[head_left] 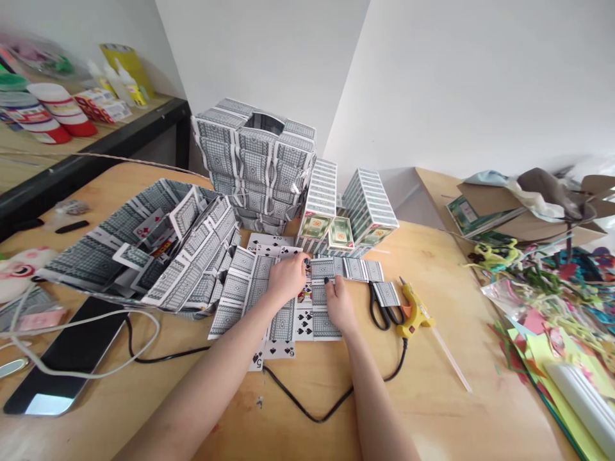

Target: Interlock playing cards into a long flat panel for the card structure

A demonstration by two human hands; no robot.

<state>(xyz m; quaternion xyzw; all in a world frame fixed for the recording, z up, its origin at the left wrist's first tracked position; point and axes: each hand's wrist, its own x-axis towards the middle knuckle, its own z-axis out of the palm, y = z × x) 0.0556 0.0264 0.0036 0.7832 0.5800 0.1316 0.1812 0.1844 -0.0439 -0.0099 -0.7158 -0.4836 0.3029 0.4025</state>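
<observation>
A panel of joined playing cards (279,324) lies on the table in front of me, some with grey patterned backs and some with spade faces up. My left hand (288,276) is closed at the panel's upper part, fingertips pinching near a card edge. Beside it, my right hand (339,306) grips the right-hand strip of cards (327,325) with its thumb on top; its other fingers are largely hidden. A row of overlapping cards (356,269) runs rightward above that hand. To the right lie black scissors (383,317), a loose card (387,294) and a yellow glue gun (413,317).
Behind stand a tall card-covered structure (254,157) and stacked card boxes (319,192). An open card-built container (182,256) sits left, near a phone (67,358) and white cable (154,320). A black cord (307,413) crosses the front; craft scraps (552,307) lie right.
</observation>
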